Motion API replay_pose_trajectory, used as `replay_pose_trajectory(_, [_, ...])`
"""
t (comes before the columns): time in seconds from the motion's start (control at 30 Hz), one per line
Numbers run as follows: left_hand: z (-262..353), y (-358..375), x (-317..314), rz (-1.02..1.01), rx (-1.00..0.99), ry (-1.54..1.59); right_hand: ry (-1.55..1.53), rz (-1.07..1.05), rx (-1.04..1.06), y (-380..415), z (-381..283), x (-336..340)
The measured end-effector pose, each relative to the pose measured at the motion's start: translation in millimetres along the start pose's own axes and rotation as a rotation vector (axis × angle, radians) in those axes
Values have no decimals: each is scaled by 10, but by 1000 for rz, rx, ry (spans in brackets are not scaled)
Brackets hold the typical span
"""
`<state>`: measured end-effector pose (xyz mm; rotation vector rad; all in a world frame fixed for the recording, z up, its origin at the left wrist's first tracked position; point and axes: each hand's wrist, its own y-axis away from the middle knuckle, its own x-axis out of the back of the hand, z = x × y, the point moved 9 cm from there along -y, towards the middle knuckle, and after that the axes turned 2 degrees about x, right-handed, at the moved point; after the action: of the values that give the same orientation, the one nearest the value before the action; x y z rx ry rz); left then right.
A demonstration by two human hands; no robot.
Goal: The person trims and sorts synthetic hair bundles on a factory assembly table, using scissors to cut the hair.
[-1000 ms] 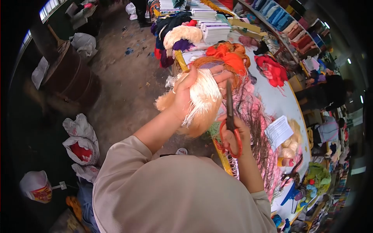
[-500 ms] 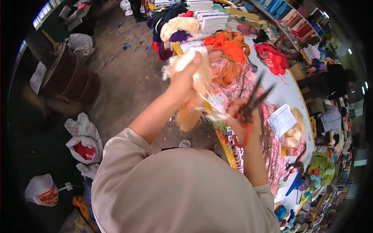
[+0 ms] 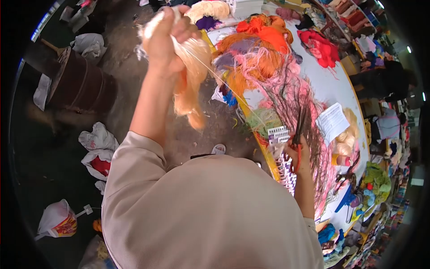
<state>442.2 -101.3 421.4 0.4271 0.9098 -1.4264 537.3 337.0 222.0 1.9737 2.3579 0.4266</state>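
My left hand [image 3: 163, 47], raised over the floor to the left of the table, is wrapped round a hank of cream and peach yarn [image 3: 192, 58] that hangs down. A thin pale strand runs from the hank down towards my right side. Low over the table edge, my right hand [image 3: 301, 154] holds red-handled scissors [image 3: 297, 157], their dark blades pointing away from me. Next to it are white punched cards [image 3: 278, 133], with pale thread at the fingers. Pink and brown yarn [image 3: 286, 85] lies tangled beyond.
The white table [image 3: 320, 87] has a yellow edge and bears orange yarn [image 3: 264, 38], red yarn [image 3: 320, 45] and a paper sheet [image 3: 332, 122]. A rusty drum [image 3: 83, 83] and white sacks [image 3: 98, 136] stand at the left.
My left hand has moved up and left with the yarn, away from my right hand. My right hand has come down and slightly right with the scissors, beside the cards.
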Motion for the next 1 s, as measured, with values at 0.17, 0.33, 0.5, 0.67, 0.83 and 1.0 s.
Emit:
replay_pose_trajectory(0.17, [401,-294,232,-118,-12,84,171,37,13,-112,137,88])
replay_pose_trajectory(0.33, [1034,-472,423,-232,-11,220,604,85,38,-107,262,171])
replay_pose_trajectory(0.5, [1289,-576,587,6,-181,-132,500,-85,46,-71,111,-154])
replay_pose_trajectory(0.67, [610,-263,190,44,16,-702,210,-238,374,-187,-665,-717])
replay_pose_trajectory(0.83, [-17,319,-875,-654,-484,-1487,-285,-156,651,-283,-1656,-1021])
replay_pose_trajectory(1.0, [-615,539,-1321,-681,-569,-1779,-150,-267,683,-451,-1694,-1512])
